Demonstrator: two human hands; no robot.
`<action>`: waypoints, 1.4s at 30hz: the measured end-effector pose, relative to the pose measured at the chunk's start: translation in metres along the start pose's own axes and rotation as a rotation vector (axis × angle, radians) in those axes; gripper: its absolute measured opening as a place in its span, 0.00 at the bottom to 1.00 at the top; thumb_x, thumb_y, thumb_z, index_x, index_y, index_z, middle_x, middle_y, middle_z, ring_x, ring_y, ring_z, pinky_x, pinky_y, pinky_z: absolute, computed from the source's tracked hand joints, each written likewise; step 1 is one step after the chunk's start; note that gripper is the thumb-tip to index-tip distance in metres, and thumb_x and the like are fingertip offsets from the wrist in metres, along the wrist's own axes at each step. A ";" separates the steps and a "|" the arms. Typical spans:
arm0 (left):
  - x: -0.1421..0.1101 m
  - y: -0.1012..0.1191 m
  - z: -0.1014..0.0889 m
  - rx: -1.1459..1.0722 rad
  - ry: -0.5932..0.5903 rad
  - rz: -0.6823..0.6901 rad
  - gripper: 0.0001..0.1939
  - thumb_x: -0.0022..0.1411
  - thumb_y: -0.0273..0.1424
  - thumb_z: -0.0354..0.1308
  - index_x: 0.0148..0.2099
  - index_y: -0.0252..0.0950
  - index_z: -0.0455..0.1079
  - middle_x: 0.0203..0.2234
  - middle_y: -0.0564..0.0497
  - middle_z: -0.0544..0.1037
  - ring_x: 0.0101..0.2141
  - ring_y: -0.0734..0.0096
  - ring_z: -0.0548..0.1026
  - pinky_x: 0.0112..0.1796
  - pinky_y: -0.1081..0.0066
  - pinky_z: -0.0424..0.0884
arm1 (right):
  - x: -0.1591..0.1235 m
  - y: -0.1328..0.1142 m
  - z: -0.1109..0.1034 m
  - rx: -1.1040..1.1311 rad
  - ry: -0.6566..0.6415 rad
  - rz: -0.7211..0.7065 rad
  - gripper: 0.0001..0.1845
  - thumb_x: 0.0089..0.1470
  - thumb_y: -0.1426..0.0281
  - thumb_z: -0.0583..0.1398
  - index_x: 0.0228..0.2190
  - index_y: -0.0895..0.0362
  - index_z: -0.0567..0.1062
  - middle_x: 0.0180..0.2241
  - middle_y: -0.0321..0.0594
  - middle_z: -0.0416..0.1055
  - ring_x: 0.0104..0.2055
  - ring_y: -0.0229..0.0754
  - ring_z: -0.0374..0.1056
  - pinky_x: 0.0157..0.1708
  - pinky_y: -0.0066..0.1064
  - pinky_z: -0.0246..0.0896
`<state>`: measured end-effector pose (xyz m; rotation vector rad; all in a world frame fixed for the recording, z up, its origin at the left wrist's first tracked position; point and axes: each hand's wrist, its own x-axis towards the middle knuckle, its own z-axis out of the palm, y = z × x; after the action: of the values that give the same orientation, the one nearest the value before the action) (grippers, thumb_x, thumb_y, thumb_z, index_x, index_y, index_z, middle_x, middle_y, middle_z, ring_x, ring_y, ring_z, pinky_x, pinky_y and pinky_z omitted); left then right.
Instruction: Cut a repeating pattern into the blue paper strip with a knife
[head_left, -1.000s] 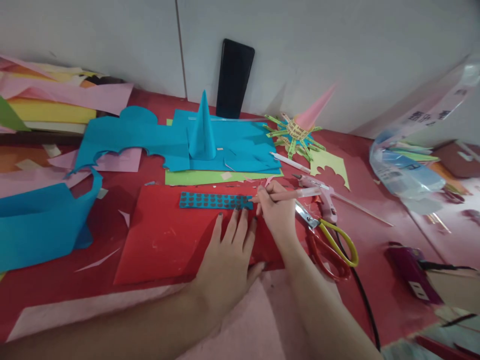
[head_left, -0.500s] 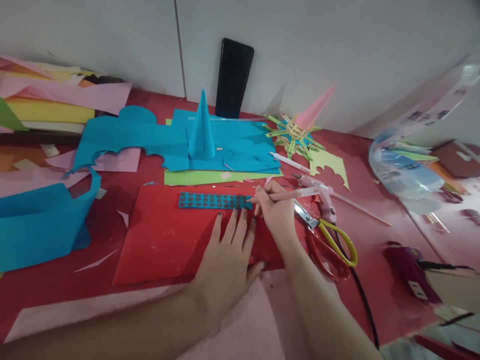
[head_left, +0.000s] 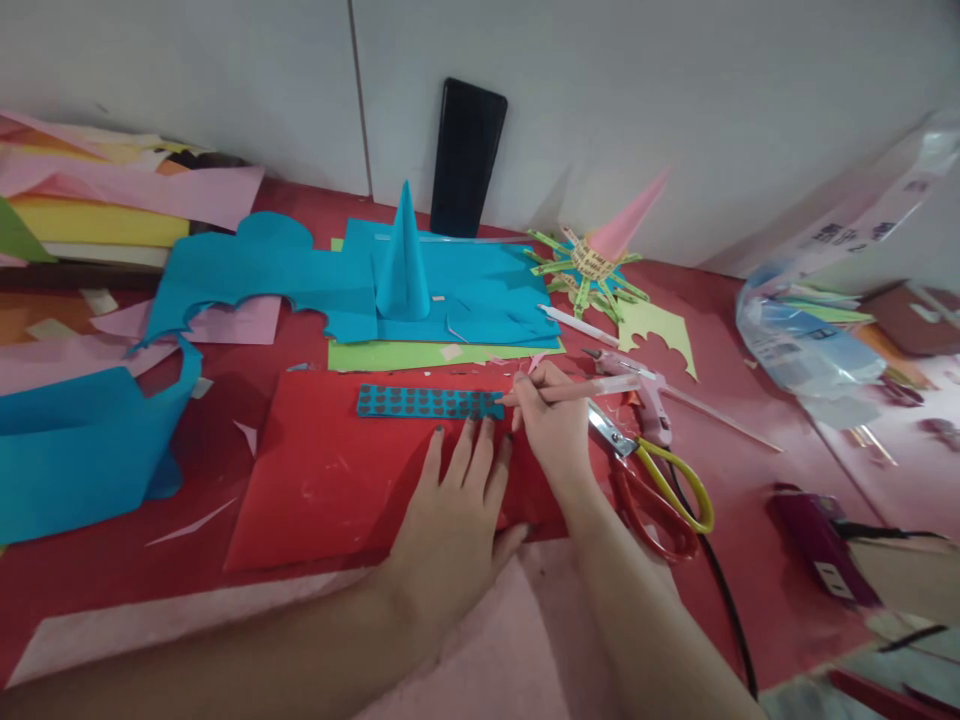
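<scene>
A narrow blue paper strip [head_left: 420,401] with rows of dark marks lies across the upper part of a red sheet [head_left: 322,480]. My left hand [head_left: 454,510] rests flat on the sheet, fingers spread, fingertips at the strip's lower edge. In my right hand [head_left: 553,420] is a pen [head_left: 592,388] with a pinkish barrel, its tip at the strip's right end. Just right of that hand lie scissors [head_left: 622,445] with one yellow and one red handle, and a pink glue gun [head_left: 649,395].
Behind the sheet stand a blue paper cone [head_left: 405,265] and a pink-tipped paper figure [head_left: 600,250]. A phone [head_left: 469,155] leans on the wall. Cut blue paper [head_left: 82,450] lies left. A purple power socket [head_left: 825,545] and a plastic bag [head_left: 810,330] are on the right.
Very little differs. Both hands stay in place, and the pen tip remains at the strip's right end.
</scene>
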<state>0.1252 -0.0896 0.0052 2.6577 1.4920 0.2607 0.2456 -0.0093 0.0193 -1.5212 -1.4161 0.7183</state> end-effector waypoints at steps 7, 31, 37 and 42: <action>0.000 0.001 0.000 0.003 0.001 -0.001 0.32 0.65 0.44 0.41 0.62 0.27 0.54 0.60 0.35 0.56 0.60 0.48 0.53 0.56 0.47 0.49 | 0.000 -0.001 -0.001 -0.020 -0.036 -0.021 0.16 0.49 0.72 0.55 0.14 0.52 0.57 0.07 0.25 0.57 0.20 0.39 0.70 0.25 0.27 0.63; -0.003 0.000 0.005 0.000 0.041 -0.050 0.34 0.64 0.49 0.37 0.63 0.30 0.54 0.61 0.35 0.55 0.60 0.46 0.52 0.56 0.43 0.43 | -0.001 0.003 -0.002 0.101 0.009 0.000 0.17 0.54 0.65 0.57 0.17 0.52 0.58 0.09 0.27 0.60 0.13 0.35 0.60 0.22 0.28 0.62; -0.002 0.001 0.004 0.005 0.030 -0.050 0.33 0.64 0.47 0.39 0.63 0.30 0.53 0.62 0.36 0.53 0.60 0.46 0.51 0.56 0.43 0.43 | -0.001 0.001 -0.001 0.085 -0.070 -0.034 0.17 0.53 0.69 0.56 0.17 0.52 0.58 0.08 0.26 0.58 0.19 0.38 0.69 0.29 0.30 0.66; -0.001 0.000 0.004 0.003 0.021 -0.049 0.32 0.65 0.46 0.39 0.63 0.30 0.53 0.61 0.36 0.54 0.60 0.47 0.51 0.56 0.44 0.44 | -0.002 0.002 0.000 0.022 -0.057 -0.030 0.16 0.53 0.68 0.56 0.16 0.52 0.58 0.08 0.26 0.59 0.18 0.38 0.68 0.27 0.29 0.65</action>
<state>0.1257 -0.0910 0.0011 2.6248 1.5617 0.2844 0.2460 -0.0107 0.0177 -1.4700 -1.4655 0.7619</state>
